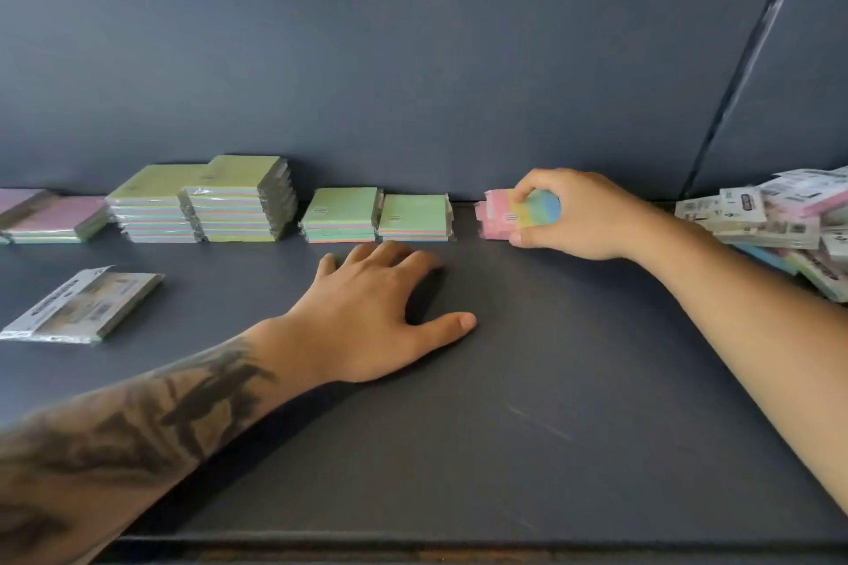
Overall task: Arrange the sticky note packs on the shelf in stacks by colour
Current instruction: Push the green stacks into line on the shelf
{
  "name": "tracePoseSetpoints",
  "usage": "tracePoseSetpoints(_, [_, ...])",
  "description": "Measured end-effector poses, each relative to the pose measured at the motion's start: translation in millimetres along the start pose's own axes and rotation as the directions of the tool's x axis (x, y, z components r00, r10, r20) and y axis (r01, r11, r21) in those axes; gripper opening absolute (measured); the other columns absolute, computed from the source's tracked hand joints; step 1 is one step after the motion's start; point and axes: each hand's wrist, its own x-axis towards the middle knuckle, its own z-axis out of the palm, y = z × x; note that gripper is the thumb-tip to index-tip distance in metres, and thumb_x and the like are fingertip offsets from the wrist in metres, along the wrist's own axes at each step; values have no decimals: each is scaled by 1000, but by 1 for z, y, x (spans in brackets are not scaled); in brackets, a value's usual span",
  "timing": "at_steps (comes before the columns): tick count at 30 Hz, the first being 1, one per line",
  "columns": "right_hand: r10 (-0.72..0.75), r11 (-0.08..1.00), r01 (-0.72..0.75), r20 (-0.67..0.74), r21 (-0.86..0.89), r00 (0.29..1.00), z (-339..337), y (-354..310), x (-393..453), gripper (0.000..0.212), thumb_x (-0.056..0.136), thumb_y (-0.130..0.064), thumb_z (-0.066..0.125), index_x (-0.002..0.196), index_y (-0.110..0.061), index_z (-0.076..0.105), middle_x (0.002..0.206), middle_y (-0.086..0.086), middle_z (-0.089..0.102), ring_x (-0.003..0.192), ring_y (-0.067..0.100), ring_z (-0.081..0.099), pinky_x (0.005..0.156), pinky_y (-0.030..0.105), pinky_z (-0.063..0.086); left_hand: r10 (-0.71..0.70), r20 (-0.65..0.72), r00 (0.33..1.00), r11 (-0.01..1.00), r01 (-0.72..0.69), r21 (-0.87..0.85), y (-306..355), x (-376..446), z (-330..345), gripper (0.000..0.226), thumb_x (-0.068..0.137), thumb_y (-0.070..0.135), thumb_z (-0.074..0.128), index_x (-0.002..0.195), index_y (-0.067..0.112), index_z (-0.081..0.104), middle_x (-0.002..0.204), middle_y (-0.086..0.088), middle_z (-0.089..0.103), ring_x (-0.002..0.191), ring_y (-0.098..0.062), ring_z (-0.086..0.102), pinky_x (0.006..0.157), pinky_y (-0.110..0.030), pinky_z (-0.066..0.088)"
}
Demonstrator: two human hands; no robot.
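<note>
My right hand (583, 216) grips a pink-topped, multicolour sticky note pack (500, 216) at the back of the dark shelf (550, 381), right of two low green-topped stacks (339, 213) (415, 216). My left hand (371, 312) rests flat on the shelf in front of those stacks, fingers spread, holding nothing. Further left stand two taller green-topped stacks (238, 197) (151, 206), and pink-topped packs (59, 216) lie at the far left. One pack (82, 305) lies face down near the front left.
A loose heap of unsorted packs (789, 220), mostly label side up, sits at the right end of the shelf. The dark back wall (413, 60) rises straight behind the stacks. The shelf's front edge (459, 544) runs along the bottom.
</note>
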Motion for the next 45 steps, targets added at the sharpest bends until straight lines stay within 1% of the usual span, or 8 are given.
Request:
tracePoseSetpoints(10, [-43,999,43,-64,3,997,25,9,10,46,87,-55,72,129,-42,62,134,-15,57,122,16,53,97,34,44,10,-29,1000,999,-11,-30,-5,1,4,85,75,98,21,142,49,39,147,19,43,140,-14,36,115,-50,32])
tracePoseSetpoints(23, [-41,999,42,-121,6,992,33,0,3,44,89,-53,70,129,-36,62,137,-5,59,124,24,54,102,39,45,-1,-32,999,998,-1,-55,-2,0,0,77,81,92,37,143,45,46,147,11,47,140,-19,39,115,-51,33])
tracePoseSetpoints(28, [12,999,-19,-140,-48,990,21,-13,-15,62,87,-62,65,144,-41,51,163,-5,34,149,20,34,117,40,32,55,-90,994,998,-52,26,-11,-27,-15,57,86,82,47,122,39,56,127,11,56,125,-20,52,111,-47,37])
tracePoseSetpoints(31, [-76,994,53,-273,-91,959,11,-51,-32,51,88,-57,59,135,-36,59,151,-6,46,135,25,48,110,47,43,77,-125,989,997,-74,26,-44,-57,-31,63,82,81,45,130,42,57,130,13,60,123,-18,56,110,-42,39])
tracePoseSetpoints(35, [-257,966,244,-247,-83,934,28,-144,-50,30,87,-53,59,112,-36,65,114,-14,60,103,21,61,94,46,52,14,-140,990,1000,-13,8,-112,-93,-49,57,83,79,53,129,45,57,134,12,59,124,-21,56,106,-41,43])
tracePoseSetpoints(37, [-337,941,321,-194,-111,921,47,-190,-51,30,89,-55,59,111,-37,65,111,-18,59,103,17,60,95,35,50,-17,-153,988,1000,16,-6,-148,-110,-55,55,84,76,58,129,45,57,134,11,59,123,-22,56,104,-39,44])
tracePoseSetpoints(39, [-347,937,337,-135,-91,928,68,-234,-48,19,93,-46,65,110,-38,68,104,-21,57,101,12,58,90,9,38,-8,-169,986,1000,5,-14,-185,-125,-60,56,81,77,57,127,44,58,129,11,61,120,-20,58,103,-38,45])
tracePoseSetpoints(45, [-371,929,371,2,2,929,120,-328,-21,25,90,-42,72,113,-35,70,108,-23,59,102,-2,51,88,23,39,58,-7,998,990,-58,-125,-282,-152,-78,77,69,66,64,142,43,49,139,13,55,126,-13,53,106,-35,43])
